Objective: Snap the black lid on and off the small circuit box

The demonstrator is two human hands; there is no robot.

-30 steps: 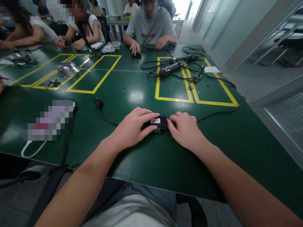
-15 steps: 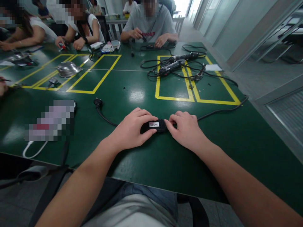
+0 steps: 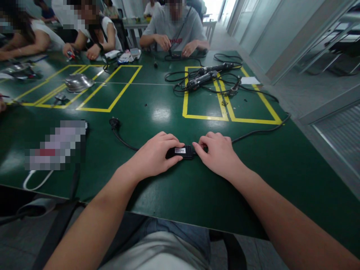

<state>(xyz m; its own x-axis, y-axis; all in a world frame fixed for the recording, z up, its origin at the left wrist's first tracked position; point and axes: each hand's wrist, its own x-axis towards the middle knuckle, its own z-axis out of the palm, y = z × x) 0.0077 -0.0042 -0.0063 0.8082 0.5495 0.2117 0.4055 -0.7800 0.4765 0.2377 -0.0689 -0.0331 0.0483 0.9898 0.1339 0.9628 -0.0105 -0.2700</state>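
My left hand [image 3: 159, 153] is closed round a small black inline box [image 3: 188, 152] with a white label, thumb on the near side and fingers on the far side. The box lies low at the green tabletop. My right hand [image 3: 216, 152] is closed at the box's right end, around the black power cord [image 3: 255, 132] that leaves there; its curled fingers partly hide their hold. Left of my left hand the cord runs out to a black plug [image 3: 114, 123] lying on the table.
Black corded tools [image 3: 204, 78] lie tangled across yellow-taped rectangles at the back right. A metal bowl-like part [image 3: 78, 82] sits at the back left. A blurred-out item [image 3: 57, 144] with a white strap lies left. Across the table [image 3: 157, 195], people work with their hands.
The view has shifted slightly, moving things a little left. The box's right end now shows a small gap to my right thumb, with the cord visible there. Both hands keep their hold.
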